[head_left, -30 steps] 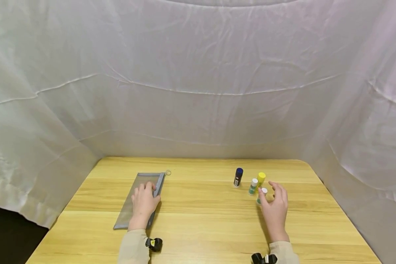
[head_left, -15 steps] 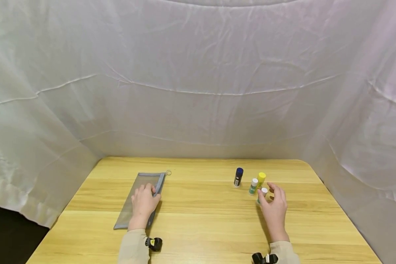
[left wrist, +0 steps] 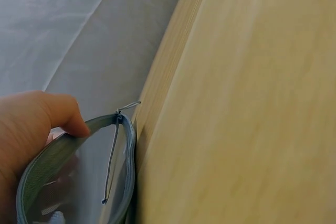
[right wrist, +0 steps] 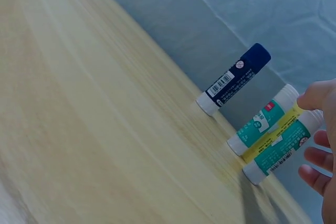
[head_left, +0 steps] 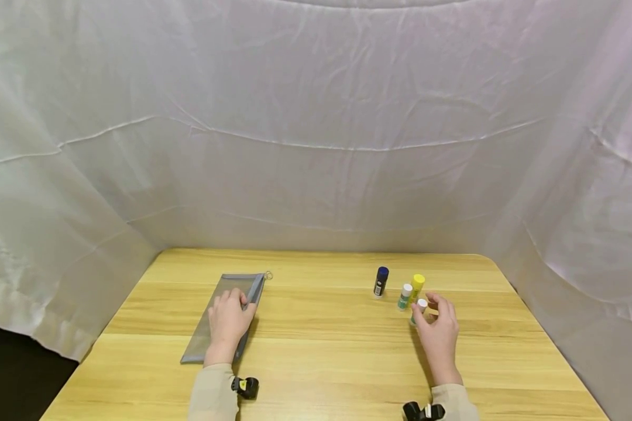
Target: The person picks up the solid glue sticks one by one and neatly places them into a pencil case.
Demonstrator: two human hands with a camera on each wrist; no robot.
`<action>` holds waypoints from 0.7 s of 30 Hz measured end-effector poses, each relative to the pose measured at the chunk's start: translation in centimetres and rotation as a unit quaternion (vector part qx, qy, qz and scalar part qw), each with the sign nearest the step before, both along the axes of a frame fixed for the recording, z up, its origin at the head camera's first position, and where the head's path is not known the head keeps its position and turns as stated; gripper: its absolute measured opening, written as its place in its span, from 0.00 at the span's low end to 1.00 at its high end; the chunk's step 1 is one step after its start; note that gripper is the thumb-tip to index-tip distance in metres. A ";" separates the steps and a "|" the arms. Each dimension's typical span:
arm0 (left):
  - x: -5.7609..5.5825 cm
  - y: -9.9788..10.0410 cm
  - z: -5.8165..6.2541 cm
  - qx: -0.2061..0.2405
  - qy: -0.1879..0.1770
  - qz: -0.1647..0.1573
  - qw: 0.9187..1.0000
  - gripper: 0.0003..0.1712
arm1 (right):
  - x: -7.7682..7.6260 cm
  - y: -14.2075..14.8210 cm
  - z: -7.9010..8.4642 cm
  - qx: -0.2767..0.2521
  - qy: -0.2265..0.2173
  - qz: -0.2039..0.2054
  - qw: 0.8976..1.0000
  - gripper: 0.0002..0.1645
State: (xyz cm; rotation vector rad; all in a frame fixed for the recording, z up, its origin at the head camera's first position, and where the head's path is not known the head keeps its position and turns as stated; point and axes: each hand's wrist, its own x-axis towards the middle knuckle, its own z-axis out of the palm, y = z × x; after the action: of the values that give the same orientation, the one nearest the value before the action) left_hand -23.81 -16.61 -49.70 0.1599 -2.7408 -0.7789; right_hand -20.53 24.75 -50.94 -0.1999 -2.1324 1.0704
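On my left lies a flat grey mesh pouch with a blue-grey zip edge (head_left: 202,339), partly under my left hand (head_left: 227,321). That hand pinches the near rim of its mouth between thumb and fingers, and the mouth bows open beside them. Just beyond my fingertips, a thin wire ring (head_left: 268,275) hangs from the zip's far end. The pale wooden table (head_left: 321,333) spans the space between my hands.

Ahead and to the left of my right hand (head_left: 439,336), a navy glue stick with a white base (head_left: 381,283) stands upright, apart from the others. Nearer my thumb stands a green-labelled glue stick with a white cap (head_left: 404,297), a slim yellow glue stick (head_left: 418,282) just behind it. A second green-and-white glue stick (right wrist: 281,150) stands upright between my right thumb and fingers, which curve narrowly about its cap; whether they touch it, I cannot tell.
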 end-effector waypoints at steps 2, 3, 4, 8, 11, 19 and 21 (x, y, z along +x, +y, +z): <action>0.0 0.0 0.0 -0.004 0.005 0.003 1.000 0.11 | 0.0 0.0 0.0 -0.004 -0.006 -0.003 1.000 0.23; 0.0 0.1 0.0 -0.004 0.008 0.004 1.000 0.11 | 0.0 0.0 0.0 -0.006 -0.010 -0.003 1.000 0.22; 0.0 0.1 0.0 -0.005 0.010 0.005 1.000 0.10 | 0.0 0.0 0.0 -0.008 -0.013 -0.004 1.000 0.22; 0.0 0.2 0.1 -0.005 0.022 0.008 1.000 0.10 | -0.1 0.1 0.0 -0.009 -0.018 -0.006 1.000 0.21; 0.0 0.4 0.3 0.000 0.028 0.009 1.000 0.09 | -0.1 0.1 0.0 -0.008 -0.017 -0.006 1.000 0.21; 0.0 0.9 0.5 0.015 0.032 0.010 0.999 0.09 | -0.1 0.1 -0.2 -0.013 -0.029 -0.001 1.000 0.20; 0.0 1.0 0.5 0.016 0.033 0.012 0.999 0.09 | -0.1 0.2 -0.2 -0.014 -0.032 -0.002 0.999 0.20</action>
State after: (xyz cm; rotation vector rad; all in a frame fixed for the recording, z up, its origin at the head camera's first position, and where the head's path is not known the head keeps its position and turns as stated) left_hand -23.86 -15.64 -49.23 0.1692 -2.6598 -0.8086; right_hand -20.60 24.91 -51.15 -0.2558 -2.1744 1.1056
